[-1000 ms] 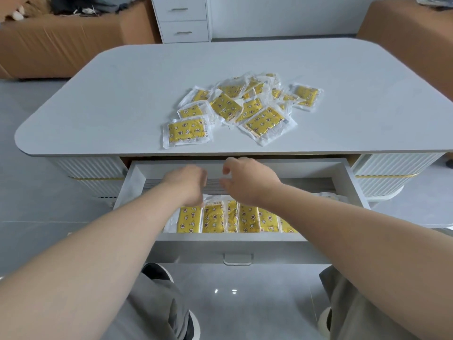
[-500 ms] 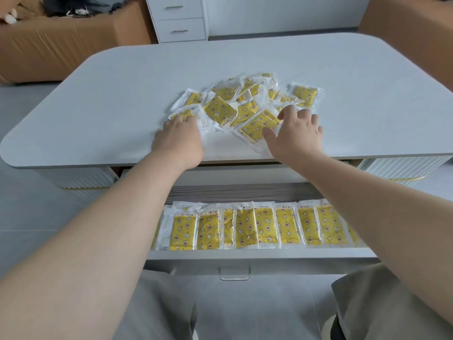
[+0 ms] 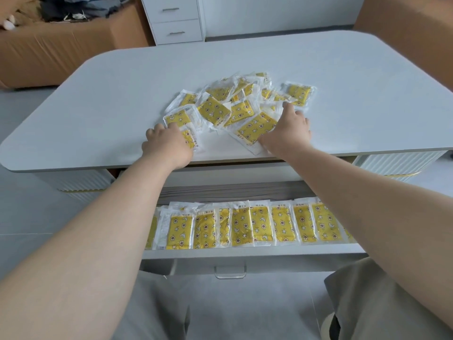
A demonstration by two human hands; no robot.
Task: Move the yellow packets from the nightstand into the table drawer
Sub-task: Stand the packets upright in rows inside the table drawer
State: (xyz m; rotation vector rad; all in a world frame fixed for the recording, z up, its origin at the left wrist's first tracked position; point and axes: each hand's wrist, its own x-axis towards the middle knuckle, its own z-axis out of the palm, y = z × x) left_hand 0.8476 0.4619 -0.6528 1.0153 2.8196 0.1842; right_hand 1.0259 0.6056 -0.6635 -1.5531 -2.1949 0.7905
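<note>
— Yellow, with little stars and moons: was that all on them?
— Yes. The yellow packets [image 3: 235,111] had clear plastic edges with small print, too small to read. Many lay in a loose heap on the pale grey tabletop [image 3: 98,114]. A tidy row of packets [image 3: 259,224] lay side by side in the open drawer [image 3: 245,253] below.
— And the hands?
— The left hand [image 3: 169,146] curled its fingers over the front packet [image 3: 190,139] at the heap's near-left edge. The right hand [image 3: 286,133] lay with stretched fingers on the heap's right side, clamping nothing.
— The room?
— Grey floor tiles, a white chest of drawers [image 3: 175,19] and brown furniture [image 3: 61,50] were behind.
</note>
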